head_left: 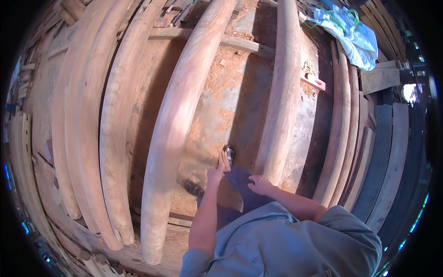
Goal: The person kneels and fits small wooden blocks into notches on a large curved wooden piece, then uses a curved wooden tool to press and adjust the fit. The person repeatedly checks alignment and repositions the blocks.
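My left hand [215, 175] is closed around a small flat piece of wood [224, 161], which points up and away from me over my foot. To its right my right hand [261, 185] hangs above my dark trouser leg with its fingers loosely apart and nothing visible in them. A long, smooth, rounded timber [174, 111] lies just left of my hands. Another such timber [280, 97] runs close by on the right, its near end beside my right hand. Neither hand touches these timbers.
Several more rounded timbers [117, 115] lie side by side at the left, and others [339, 134] at the right. A crosswise wooden beam [249, 45] passes by the middle timbers. Pale blue sheeting [353, 39] is heaped at the far right. Sawdust covers the floor [207, 124].
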Motion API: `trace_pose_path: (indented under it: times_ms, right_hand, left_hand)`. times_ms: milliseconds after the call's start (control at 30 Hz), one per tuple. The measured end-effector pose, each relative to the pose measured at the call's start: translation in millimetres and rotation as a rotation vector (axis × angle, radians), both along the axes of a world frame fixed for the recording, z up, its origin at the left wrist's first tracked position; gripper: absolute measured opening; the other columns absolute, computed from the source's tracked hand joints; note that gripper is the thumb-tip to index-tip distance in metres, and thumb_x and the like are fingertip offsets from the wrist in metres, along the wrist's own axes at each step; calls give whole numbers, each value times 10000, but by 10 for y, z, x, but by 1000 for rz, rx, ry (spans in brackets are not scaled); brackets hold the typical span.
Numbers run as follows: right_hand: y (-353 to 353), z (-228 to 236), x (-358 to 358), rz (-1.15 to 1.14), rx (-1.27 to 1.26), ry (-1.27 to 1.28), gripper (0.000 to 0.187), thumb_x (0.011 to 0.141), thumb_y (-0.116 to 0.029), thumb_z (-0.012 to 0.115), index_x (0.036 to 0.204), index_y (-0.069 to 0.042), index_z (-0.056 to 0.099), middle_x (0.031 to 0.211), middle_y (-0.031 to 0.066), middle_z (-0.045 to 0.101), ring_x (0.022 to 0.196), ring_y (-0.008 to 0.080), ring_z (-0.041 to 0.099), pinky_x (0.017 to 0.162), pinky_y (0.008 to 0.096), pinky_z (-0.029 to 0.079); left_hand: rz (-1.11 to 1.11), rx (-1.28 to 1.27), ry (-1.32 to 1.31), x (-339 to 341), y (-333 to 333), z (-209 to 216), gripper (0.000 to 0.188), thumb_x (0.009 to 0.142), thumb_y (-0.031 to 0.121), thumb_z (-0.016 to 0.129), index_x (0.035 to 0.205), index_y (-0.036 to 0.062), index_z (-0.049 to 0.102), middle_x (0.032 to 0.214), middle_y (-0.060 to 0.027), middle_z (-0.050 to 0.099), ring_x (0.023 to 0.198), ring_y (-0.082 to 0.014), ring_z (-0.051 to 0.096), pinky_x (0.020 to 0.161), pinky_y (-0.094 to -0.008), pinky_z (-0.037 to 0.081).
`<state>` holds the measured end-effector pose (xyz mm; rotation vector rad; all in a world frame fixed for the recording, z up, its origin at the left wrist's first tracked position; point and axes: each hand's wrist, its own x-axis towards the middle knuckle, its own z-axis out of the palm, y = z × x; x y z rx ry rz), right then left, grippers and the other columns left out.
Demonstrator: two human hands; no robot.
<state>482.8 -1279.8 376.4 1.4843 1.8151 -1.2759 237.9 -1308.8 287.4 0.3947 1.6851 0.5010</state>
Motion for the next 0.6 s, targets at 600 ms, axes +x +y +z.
trace_pose_path:
  times_ms: [600]
  right_hand:
    - [1200, 234, 1795, -1248, -322, 76, 477, 898, -291, 626, 1276, 0, 602, 1097, 116, 696, 937, 216, 665, 751, 335, 502]
  left_hand:
    - [-500, -317, 381, -1311, 1505, -274, 348, 879, 334, 636, 1023, 20, 681, 845, -118, 689, 706, -233, 661, 597, -401, 521]
